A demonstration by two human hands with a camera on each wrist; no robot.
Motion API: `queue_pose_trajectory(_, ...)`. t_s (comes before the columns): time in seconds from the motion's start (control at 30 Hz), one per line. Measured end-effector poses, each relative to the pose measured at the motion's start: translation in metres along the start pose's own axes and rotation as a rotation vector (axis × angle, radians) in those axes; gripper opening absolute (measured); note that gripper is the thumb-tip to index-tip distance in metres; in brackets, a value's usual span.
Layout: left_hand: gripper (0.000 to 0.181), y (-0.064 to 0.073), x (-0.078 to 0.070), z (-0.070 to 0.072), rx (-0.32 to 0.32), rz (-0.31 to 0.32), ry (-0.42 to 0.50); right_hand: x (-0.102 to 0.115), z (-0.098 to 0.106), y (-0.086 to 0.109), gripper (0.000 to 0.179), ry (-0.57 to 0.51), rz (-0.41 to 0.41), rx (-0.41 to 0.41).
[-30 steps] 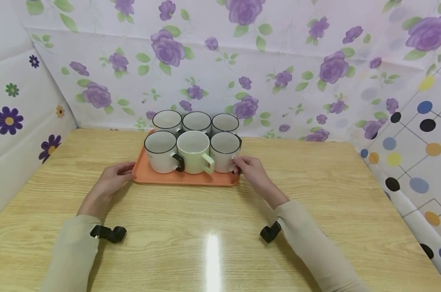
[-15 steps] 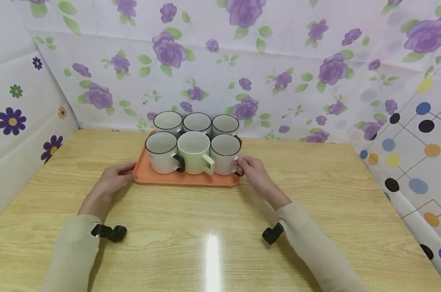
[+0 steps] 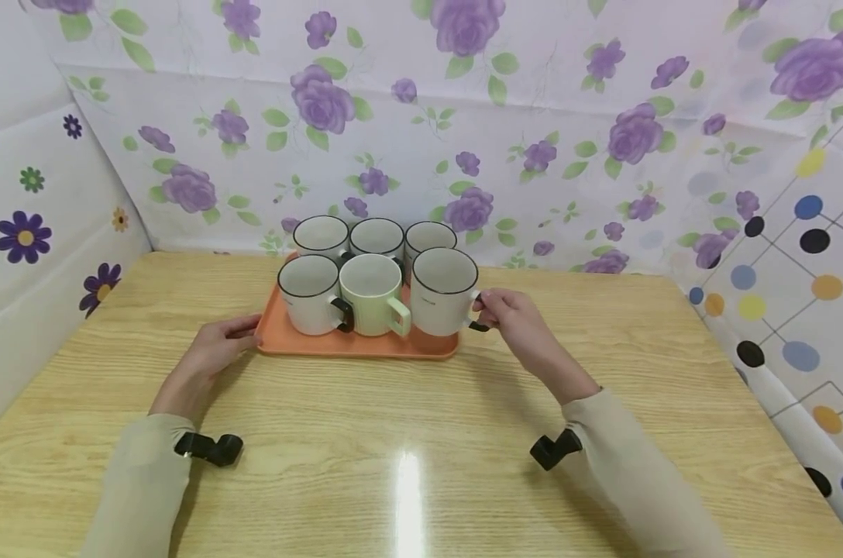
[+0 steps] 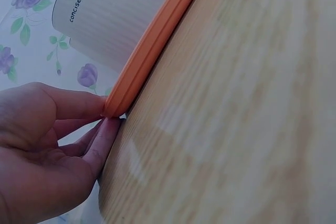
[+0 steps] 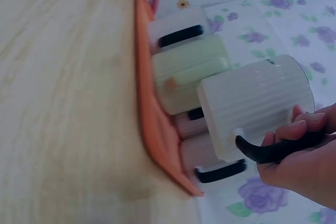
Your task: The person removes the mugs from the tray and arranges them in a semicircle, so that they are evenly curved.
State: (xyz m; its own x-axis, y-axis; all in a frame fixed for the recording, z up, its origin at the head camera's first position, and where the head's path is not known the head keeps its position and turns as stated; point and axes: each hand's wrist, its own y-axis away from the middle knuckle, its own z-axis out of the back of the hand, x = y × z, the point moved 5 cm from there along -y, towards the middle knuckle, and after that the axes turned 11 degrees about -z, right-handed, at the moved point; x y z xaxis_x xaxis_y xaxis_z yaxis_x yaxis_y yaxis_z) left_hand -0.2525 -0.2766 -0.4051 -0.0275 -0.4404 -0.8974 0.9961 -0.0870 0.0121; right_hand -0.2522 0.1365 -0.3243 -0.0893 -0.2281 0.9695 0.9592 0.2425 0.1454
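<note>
Free to pass across the wooden tabletop (image 3: pixel 324 449) in front of the orange tray (image 3: pixel 273 333), between the beige sleeves (image 3: pixel 139 477), and widely to the right, toward the dotted cloth (image 3: pixel 784 263). Barred at the tray's left front corner by the left hand (image 3: pixel 215 353), and at the right by the right hand (image 3: pixel 522 318) with the raised white mug (image 3: pixel 441 304). Passable only narrowly beneath that mug. Tight beside the pale green mug (image 3: pixel 368 306), with a black handle (image 3: pixel 343 311) just alongside. Hemmed in behind by the back-row mugs (image 3: pixel 376 234), near the floral cloth (image 3: pixel 568 178).
</note>
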Motion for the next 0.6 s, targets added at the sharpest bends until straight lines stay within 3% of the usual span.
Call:
queue_pose_trajectory(0.2, 0.052, 0.001, -0.002, 0.0, 0.001, -0.016, -0.005, 0.027, 0.021, 0.008, 0.028, -0.048, 0.021, 0.067)
queue_pose_trajectory(0.37, 0.052, 0.0, -0.002, -0.001, 0.005, -0.015, 0.002, 0.047, 0.04, 0.013, 0.032, -0.157, 0.069, 0.105)
queue_pose_trajectory(0.6, 0.054, 0.001, 0.0, -0.001, 0.013, 0.013, 0.003, 0.062, 0.066, 0.006, 0.033, -0.267, 0.135, 0.047)
